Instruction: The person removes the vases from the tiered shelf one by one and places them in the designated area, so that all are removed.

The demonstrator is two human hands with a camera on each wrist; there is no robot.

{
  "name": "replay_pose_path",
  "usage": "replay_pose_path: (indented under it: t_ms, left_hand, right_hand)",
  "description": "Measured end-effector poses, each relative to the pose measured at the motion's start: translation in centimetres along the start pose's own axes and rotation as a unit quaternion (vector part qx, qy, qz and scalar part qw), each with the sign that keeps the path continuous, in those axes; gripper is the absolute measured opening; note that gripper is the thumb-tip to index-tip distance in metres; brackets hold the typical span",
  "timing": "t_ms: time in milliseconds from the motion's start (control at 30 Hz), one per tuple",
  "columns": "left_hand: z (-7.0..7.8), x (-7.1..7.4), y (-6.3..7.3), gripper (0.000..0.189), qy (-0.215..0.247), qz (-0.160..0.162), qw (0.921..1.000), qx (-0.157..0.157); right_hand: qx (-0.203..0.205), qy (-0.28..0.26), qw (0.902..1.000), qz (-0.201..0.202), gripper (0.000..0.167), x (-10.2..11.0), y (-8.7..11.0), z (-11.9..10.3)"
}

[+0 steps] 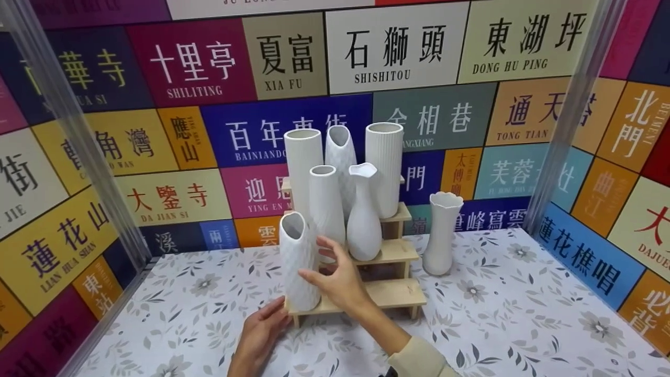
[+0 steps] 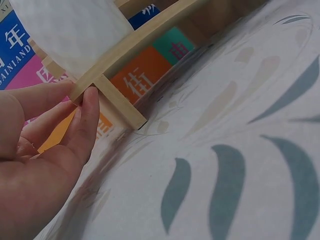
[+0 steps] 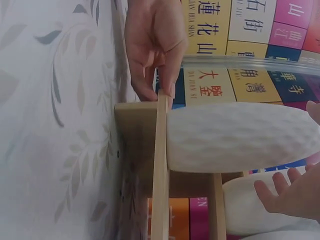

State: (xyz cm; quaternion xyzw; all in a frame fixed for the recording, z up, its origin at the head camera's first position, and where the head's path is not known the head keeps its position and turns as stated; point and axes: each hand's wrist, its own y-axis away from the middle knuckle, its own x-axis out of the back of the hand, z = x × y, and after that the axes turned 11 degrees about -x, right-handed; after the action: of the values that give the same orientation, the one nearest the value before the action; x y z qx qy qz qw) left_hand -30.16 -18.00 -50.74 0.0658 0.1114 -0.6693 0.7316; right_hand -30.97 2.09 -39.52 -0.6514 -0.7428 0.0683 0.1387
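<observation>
A wall of coloured panels (image 1: pixel 395 47), lettered in Chinese and Latin script, backs a table (image 1: pixel 172 314) covered in a leaf-and-flower print. At left, the left hand (image 1: pixel 264 324) pinches the front corner of a stepped wooden stand (image 1: pixel 395 296), probably to keep it from shifting. Just beside that corner, the front vase (image 1: pixel 299 267), white, dimpled and slant-mouthed, stands upright at the left end of the lowest step, which supports it from below. The right hand (image 1: pixel 340 275) is at its right side, fingers spread and not clasped, perhaps as a guard against tipping; whether the thumb touches cannot be told. Behind, the middle step bears a slim vase (image 1: pixel 325 209) and a round-bellied vase (image 1: pixel 365 230). Higher, apparently on the top step, rise a round-mouthed vase (image 1: pixel 303 157), a second slant-mouthed vase (image 1: pixel 340 144) and a ribbed vase (image 1: pixel 384 167), the tiers presumably keeping each row visible. At far right, a frilled vase (image 1: pixel 442 235) stands upright on the table, near the stand but apart from it.
</observation>
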Motion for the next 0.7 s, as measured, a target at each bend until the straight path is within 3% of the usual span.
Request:
replay_pose_path:
  t_ms: [500,700]
  left_hand:
    - [0.0,0.0,0.0,0.063,0.004,0.003,1.0000,-0.005]
    - [0.0,0.1,0.1,0.062,-0.001,-0.003,1.0000,-0.009]
  right_hand:
    - [-0.013,0.017,0.9996,0.016,0.079,-1.7,-0.5,1.7]
    - [-0.011,0.027,0.9986,0.043,0.082,-2.5,-0.5,2.0]
